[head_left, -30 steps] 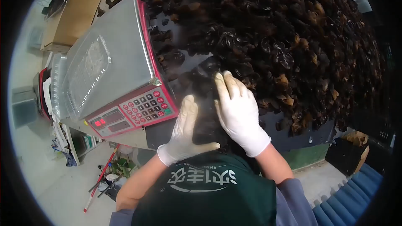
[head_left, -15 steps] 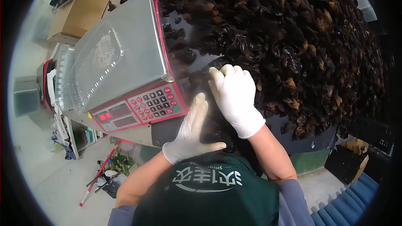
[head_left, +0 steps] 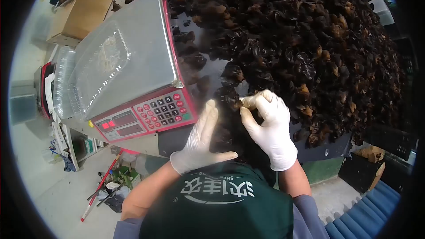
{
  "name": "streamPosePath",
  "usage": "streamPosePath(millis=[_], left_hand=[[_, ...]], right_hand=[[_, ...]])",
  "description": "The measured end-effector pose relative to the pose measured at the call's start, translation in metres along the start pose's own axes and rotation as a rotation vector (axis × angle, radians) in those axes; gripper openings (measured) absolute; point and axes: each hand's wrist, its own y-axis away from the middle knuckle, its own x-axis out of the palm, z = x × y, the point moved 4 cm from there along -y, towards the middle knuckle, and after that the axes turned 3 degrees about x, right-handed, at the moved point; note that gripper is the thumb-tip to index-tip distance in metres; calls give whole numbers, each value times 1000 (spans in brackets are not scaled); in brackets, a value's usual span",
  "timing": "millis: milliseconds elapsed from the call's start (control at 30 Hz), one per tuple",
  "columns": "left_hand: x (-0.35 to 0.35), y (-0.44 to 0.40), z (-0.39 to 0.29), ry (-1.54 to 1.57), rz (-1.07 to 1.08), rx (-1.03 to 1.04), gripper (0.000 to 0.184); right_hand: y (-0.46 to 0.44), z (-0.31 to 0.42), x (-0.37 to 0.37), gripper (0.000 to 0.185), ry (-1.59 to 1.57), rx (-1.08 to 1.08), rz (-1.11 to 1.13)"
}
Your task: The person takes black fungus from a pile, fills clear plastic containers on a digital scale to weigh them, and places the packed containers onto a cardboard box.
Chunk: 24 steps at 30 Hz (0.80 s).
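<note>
My right hand [head_left: 272, 128], in a white glove, pinches the edge of a dark wood ear mushroom [head_left: 229, 98] between thumb and forefinger. Just beyond it lies another wood ear [head_left: 232, 74] on the dark tabletop. My left hand [head_left: 199, 138], gloved as well, rests near the table's front edge with its thumb stretched away from the fingers. Dark, blurred pieces lie between that thumb and the fingers; I cannot tell whether the hand touches them. A big heap of wood ears [head_left: 310, 53] spreads over the right and far side.
On the left stands a red electronic scale [head_left: 146, 48] with a clear plastic tray [head_left: 106, 57] on its plate. Stacked clear trays [head_left: 65, 82] sit beside it. Behind is a cardboard box [head_left: 88, 13]. A blue ridged object [head_left: 367, 212] is at lower right.
My right hand has drawn back toward my body and slightly right, uncovering the wood ears it had been over; one is now visible in its pinch. My left hand has hardly moved.
</note>
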Motion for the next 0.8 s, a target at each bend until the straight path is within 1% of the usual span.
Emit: streamPosePath(millis=[33,133,167,200,267,300,400,467,533,600,700,733,800], left_hand=[[1,1,1,2,4,4,140],[-1,-1,0,8,62,-59,141],[-1,-1,0,-4,60,-44,141],[-1,0,1,-7,57,-40,140],[-1,0,2,-11,55,-29,139],[0,0,1,-12,39,-28,138],[0,0,0,-22,37,-37,138],[0,-1,1,-6,36,-23,136],[1,-2,1,-38,42,-40,136],[1,-2,0,-55,36,-4,137],[2,-3,-1,-74,54,8,139],[2,-3,-1,-86,61,4,140],[0,-1,-4,-93,67,-17,141]], right_hand=[[6,-8,-4,15,-117,76,64],[15,-19,-9,10,-414,321,143],[19,-22,-10,7,-411,281,105],[23,-22,-14,9,-398,293,124],[33,-22,-32,13,-371,323,160],[44,-27,-42,15,-400,384,196],[77,-41,-84,10,-253,349,192],[108,-54,-113,11,-108,430,276],[141,-66,-132,22,294,401,503],[157,-64,-138,22,583,371,620],[148,-60,-123,27,301,415,353],[145,-62,-112,33,57,469,267],[130,-58,-86,40,-103,575,196]])
